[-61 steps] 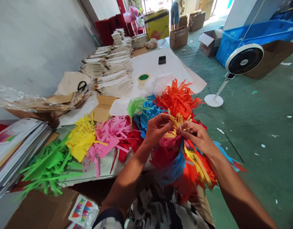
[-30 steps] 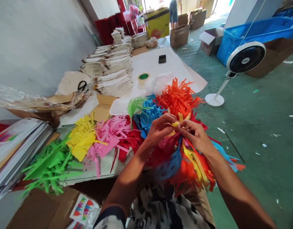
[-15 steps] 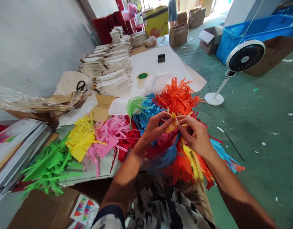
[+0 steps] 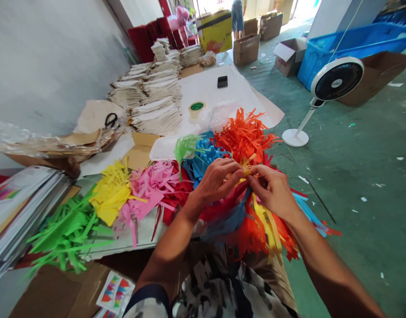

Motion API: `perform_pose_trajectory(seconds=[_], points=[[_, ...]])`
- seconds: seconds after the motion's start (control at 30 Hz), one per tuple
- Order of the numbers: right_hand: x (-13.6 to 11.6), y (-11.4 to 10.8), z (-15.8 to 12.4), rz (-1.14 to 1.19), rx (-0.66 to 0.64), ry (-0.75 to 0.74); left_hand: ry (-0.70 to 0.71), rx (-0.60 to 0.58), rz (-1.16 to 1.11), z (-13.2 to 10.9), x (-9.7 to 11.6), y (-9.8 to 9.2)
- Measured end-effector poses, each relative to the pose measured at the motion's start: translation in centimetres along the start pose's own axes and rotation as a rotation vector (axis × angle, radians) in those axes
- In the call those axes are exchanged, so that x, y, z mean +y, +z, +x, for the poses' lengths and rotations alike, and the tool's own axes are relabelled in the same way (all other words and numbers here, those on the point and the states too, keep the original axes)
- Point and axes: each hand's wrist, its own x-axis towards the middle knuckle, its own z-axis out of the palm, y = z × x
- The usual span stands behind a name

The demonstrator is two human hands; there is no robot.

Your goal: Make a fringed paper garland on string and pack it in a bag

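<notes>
Between their fingertips, my left hand (image 4: 216, 179) and my right hand (image 4: 272, 187) pinch the top of a yellow tissue-paper tassel (image 4: 247, 172). My fingers partly cover it. Below the hands, red, blue, orange and yellow tassels (image 4: 271, 225) hang over my lap. Just beyond my fingers lies a heap of orange fringed paper (image 4: 244, 134), with blue strips (image 4: 206, 152) to its left. Farther left along the table edge are piles of pink (image 4: 156, 176), yellow (image 4: 110, 192) and green (image 4: 67, 232) fringed paper.
A light green tassel (image 4: 186, 148) rests over a white tray (image 4: 161, 149). Beyond are a tape roll (image 4: 196, 108), a phone (image 4: 222, 81), scissors (image 4: 110, 119) and stacked off-white bundles (image 4: 159, 112). A fan (image 4: 337, 81) stands right. A person (image 4: 238, 20) stands at the back.
My left hand has turned over the yellow tassel top, its fingers now lying across it. The yellow piece has been lowered and flattened between my fingertips. My right hand has barely moved.
</notes>
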Motion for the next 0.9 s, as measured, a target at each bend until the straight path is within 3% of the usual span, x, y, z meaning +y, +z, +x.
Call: perform_pose_trajectory(seconds=[0.17, 0.3, 0.47, 0.7, 0.9], points=[[0.0, -0.1, -0.1, -0.005, 0.004, 0.002, -0.045, 0.094, 0.063, 0.0, 0.1, 0.9], [0.0, -0.3, -0.2, -0.017, 0.017, -0.02, -0.107, 0.179, -0.061, 0.1, 0.3, 1.5], [0.1, -0.3, -0.3, 0.001, 0.016, 0.004, -0.012, 0.211, -0.017, 0.1, 0.5, 1.8], [-0.5, 0.1, -0.5, 0.322, 0.036, 0.159, -0.146, 0.196, 0.036, -0.3, 0.3, 2.5], [-0.3, 1.2, 0.2, 0.446, 0.059, 0.211, -0.127, 0.138, 0.193, -0.1, 0.4, 2.8]])
